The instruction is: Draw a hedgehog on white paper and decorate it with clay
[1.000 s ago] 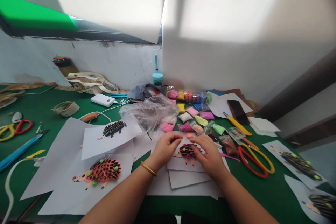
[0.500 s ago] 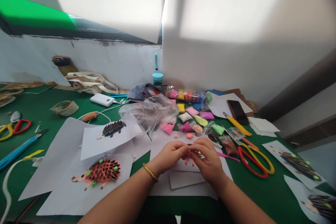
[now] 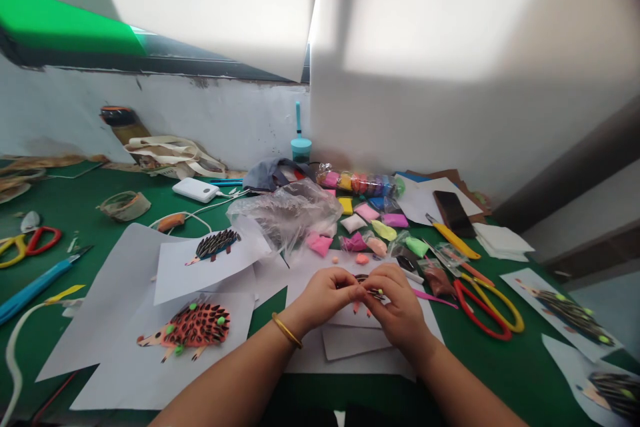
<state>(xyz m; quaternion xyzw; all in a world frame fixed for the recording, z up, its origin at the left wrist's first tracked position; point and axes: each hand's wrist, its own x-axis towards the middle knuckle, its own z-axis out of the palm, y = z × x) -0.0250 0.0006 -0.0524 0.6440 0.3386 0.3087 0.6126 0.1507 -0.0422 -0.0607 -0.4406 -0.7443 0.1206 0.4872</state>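
My left hand [image 3: 327, 293] and my right hand [image 3: 395, 297] meet fingertip to fingertip over a white card. Both are pinched closed; whatever sits between the fingertips is too small or too hidden to make out. Below them lies a hedgehog figure [image 3: 369, 280] with dark spines, pink feet and small green dots, partly covered by the hands. Beyond the fingers rest a coral clay lump [image 3: 361, 258] and a smaller peach clay ball [image 3: 335, 259]. A pink modelling tool [image 3: 436, 298] lies just right of my right hand.
Clay packets [image 3: 383, 230] and a crumpled plastic bag [image 3: 290, 213] lie behind the hands. Red-yellow scissors [image 3: 487, 307], a yellow cutter [image 3: 453, 237] and a phone [image 3: 453, 213] are at right. Finished-looking hedgehog cards [image 3: 125, 380] lie left; a blue cutter [image 3: 37, 285] is far left.
My fingertips have shifted slightly, the left fingers drawing flatter against the right ones. More of the hedgehog's dark spines shows behind them. The things on the table stay put.
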